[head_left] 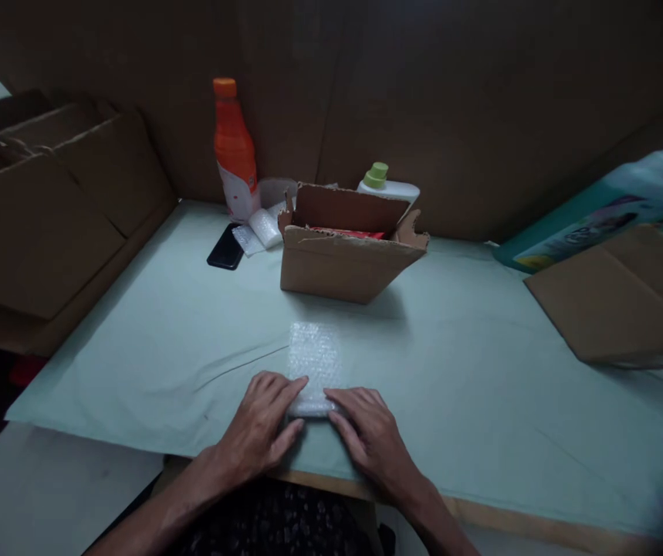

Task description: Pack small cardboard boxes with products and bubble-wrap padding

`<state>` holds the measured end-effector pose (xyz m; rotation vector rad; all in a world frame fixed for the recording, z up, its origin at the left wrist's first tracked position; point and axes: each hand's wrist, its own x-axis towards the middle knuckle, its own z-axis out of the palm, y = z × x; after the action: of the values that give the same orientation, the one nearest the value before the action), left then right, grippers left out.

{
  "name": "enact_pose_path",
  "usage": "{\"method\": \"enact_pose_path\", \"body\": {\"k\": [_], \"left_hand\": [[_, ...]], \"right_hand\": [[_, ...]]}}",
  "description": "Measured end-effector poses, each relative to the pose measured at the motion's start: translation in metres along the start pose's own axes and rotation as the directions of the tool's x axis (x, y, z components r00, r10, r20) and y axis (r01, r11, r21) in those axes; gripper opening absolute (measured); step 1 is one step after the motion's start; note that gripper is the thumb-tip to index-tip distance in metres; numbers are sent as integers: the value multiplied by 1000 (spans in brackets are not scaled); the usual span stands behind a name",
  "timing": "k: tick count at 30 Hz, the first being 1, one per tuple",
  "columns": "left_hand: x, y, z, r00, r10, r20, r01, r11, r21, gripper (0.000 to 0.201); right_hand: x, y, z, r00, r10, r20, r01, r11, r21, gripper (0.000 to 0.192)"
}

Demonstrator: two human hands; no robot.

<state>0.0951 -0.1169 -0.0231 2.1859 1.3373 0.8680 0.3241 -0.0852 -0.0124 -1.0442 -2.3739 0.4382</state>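
A strip of bubble wrap [315, 354] lies on the pale green cloth in front of me, its near end folded or rolled into a thicker band. My left hand [262, 421] grips the left end of that band, thumb on the near side and fingers on top. At the right end, my right hand [370, 432] pinches it the same way. Whether something is wrapped inside the band cannot be made out. Beyond the strip stands an open cardboard box [336, 266] with something red inside.
Behind the box are an orange bottle [234, 147], a bubble wrap roll [265, 228], a black phone [225, 247] and a white bottle with a green cap [376, 176]. Cardboard boxes [65, 224] stand at left. At right, another box [620, 297] leans by a teal jug [597, 208].
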Motion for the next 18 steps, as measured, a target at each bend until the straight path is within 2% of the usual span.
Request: {"method": "enact_pose_path", "body": {"k": [2, 6, 8, 10, 12, 14, 16, 18], "left_hand": [[-3, 1, 1, 999, -40, 18, 40, 999, -24, 56], [15, -6, 6, 991, -135, 1, 135, 985, 110, 48], [26, -10, 7, 984, -176, -12, 175, 967, 186, 45], [30, -12, 7, 975, -219, -46, 224, 962, 158, 44], [26, -10, 8, 945, -313, -97, 312, 950, -24, 50], [17, -7, 9, 885, -454, -102, 406, 860, -310, 61], [8, -3, 11, 825, -565, -23, 450, 680, -579, 75], [5, 2, 10, 801, -590, 102, 456, 490, -743, 84]], "right_hand": [[-3, 1, -4, 999, 39, 29, -40, 998, 52, 26], [-8, 1, -5, 996, 10, -88, -20, 993, -119, 30], [-5, 2, -1, 998, -35, -50, 24, 981, -192, 32], [1, 5, 3, 999, -50, 13, 52, 979, -197, 30], [7, 8, 5, 1000, 9, 9, -8, 992, -124, 29], [12, 8, 5, 989, 144, -29, -144, 989, 25, 29], [13, 3, 3, 961, 276, -5, -270, 943, 194, 30], [11, -3, 1, 948, 312, 61, -315, 896, 312, 27]]}}
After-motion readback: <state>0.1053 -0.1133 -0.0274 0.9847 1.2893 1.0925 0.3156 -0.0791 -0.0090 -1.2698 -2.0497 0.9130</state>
